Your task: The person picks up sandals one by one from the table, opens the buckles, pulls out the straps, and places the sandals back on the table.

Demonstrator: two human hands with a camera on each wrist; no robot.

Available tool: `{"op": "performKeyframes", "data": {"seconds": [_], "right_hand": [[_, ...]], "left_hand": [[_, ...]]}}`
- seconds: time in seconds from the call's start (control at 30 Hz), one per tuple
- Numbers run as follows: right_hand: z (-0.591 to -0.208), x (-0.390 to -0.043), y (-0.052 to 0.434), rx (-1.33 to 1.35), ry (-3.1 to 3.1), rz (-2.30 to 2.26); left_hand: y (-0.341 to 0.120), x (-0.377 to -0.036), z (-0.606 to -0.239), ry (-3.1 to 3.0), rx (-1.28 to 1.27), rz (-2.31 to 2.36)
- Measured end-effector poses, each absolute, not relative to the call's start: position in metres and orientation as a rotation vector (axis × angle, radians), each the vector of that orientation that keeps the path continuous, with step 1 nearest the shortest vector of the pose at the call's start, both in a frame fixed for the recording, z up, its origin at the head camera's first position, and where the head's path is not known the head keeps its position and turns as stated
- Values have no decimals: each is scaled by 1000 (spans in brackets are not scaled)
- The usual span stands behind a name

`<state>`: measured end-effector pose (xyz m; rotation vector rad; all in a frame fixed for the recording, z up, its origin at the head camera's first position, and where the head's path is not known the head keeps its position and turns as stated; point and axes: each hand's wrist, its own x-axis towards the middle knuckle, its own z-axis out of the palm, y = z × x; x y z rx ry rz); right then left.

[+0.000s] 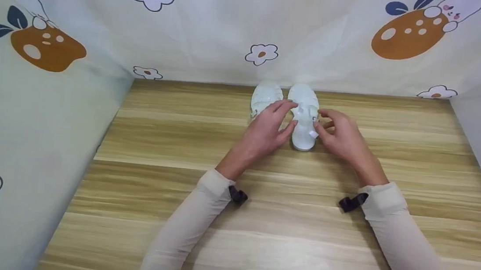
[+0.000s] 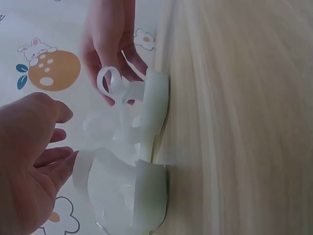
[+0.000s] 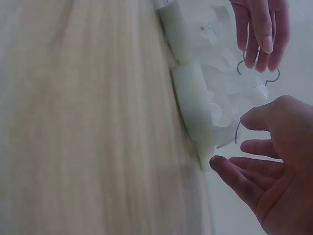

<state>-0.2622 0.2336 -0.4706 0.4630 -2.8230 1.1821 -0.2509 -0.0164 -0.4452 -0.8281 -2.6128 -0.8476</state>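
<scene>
We keep the left hand [image 1: 267, 129] flat, fingers spread, steadying the 2 pale translucent jelly sandals [image 1: 303, 114] while the right hand [image 1: 339, 135], fingers loosely curled, pinches the ankle strap [image 1: 313, 134] gently.

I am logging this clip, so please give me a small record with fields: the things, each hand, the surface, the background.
things: two pale translucent sandals, side by side
left hand: fingers straight, touching the sandals
right hand: at the strap of the right-side sandal; grip unclear
surface: wooden table
background: cloth printed with flowers and rabbits
</scene>
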Motion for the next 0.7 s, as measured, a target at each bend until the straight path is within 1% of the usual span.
{"op": "performKeyframes", "data": {"seconds": [0.17, 0.7], "right_hand": [[-474, -262, 232, 458, -2860, 1211], [-478, -265, 231, 418, -2889, 1223]], "left_hand": [[-10, -252, -447, -2617, -854, -888], [11, -260, -444, -2768, -719, -815]]}}
